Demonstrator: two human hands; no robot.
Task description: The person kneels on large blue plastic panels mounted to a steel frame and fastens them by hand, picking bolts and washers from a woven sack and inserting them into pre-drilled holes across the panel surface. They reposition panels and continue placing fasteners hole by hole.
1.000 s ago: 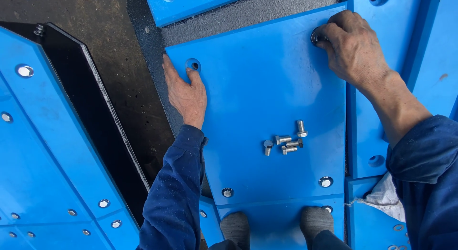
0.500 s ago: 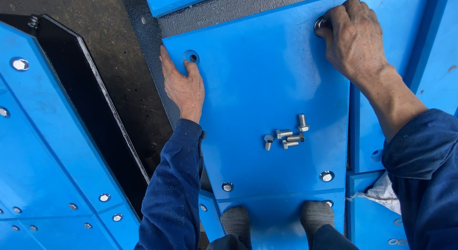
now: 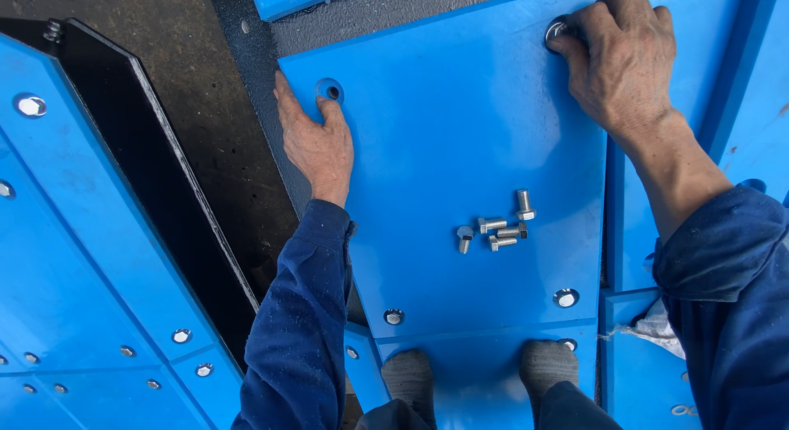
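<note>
left hand (image 3: 316, 144) now nearer the blue panel (image 3: 444, 134)'s edge, flat, empty; right hand (image 3: 618, 56) fingers pinched on corner bolt (image 3: 559, 29)

A flat blue panel (image 3: 444, 151) lies under both hands. The left hand (image 3: 316, 147) rests flat at its near-left edge, just beside an empty round hole (image 3: 329, 91). The right hand (image 3: 620, 56) covers a silver bolt (image 3: 557, 29) at the far-right corner. Five loose silver bolts (image 3: 497, 229) lie between the hands, nearer the person.

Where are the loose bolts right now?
In the head view, the loose bolts lie in a small cluster on the blue panel, toward its lower right, between both arms.
</note>
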